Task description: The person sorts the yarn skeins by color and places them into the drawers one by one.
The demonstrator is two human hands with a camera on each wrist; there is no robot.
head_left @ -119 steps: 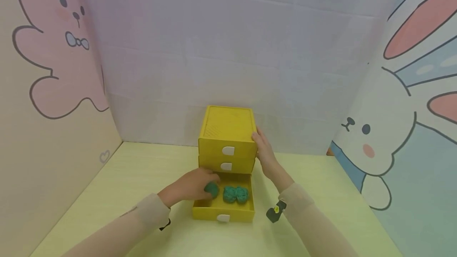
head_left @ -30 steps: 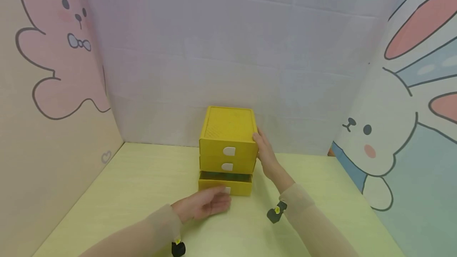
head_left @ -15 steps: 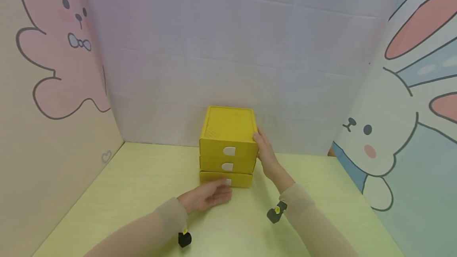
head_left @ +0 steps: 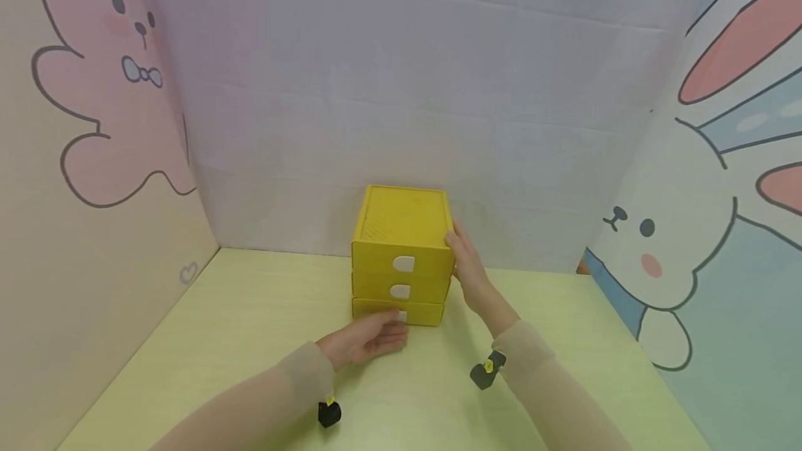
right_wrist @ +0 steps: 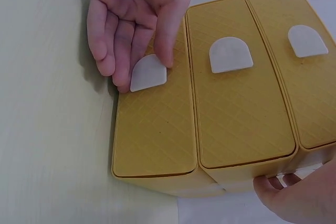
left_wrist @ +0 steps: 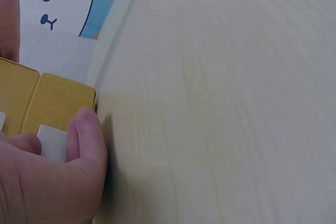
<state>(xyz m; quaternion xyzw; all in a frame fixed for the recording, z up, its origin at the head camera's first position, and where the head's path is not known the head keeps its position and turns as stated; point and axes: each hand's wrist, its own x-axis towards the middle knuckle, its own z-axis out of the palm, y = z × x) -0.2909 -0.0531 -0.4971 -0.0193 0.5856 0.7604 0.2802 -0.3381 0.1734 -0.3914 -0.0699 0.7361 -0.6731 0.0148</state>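
A yellow three-drawer storage box [head_left: 407,214] stands against the back wall, each drawer front bearing a white tab. All three fronts look flush. My left hand [head_left: 366,341] touches the bottom drawer [head_left: 426,314] around its white tab [right_wrist: 149,73], fingers fairly straight and thumb at the tab's edge. On the box's right side rests my right hand [head_left: 471,271], its thumb near the front top edge and the other fingers along the side wall. The green yarn seen earlier is hidden inside the bottom drawer.
The box sits on a pale wood-grain table [head_left: 269,298]. A white sheet [head_left: 401,89] hangs behind it. Side panels with a pink bear [head_left: 125,124] and a white rabbit [head_left: 664,242] enclose the table left and right.
Four seconds ago my left hand held green yarn in the pulled-out bottom drawer. The drawer has since slid back in under that hand's push. My right hand has stayed on the box.
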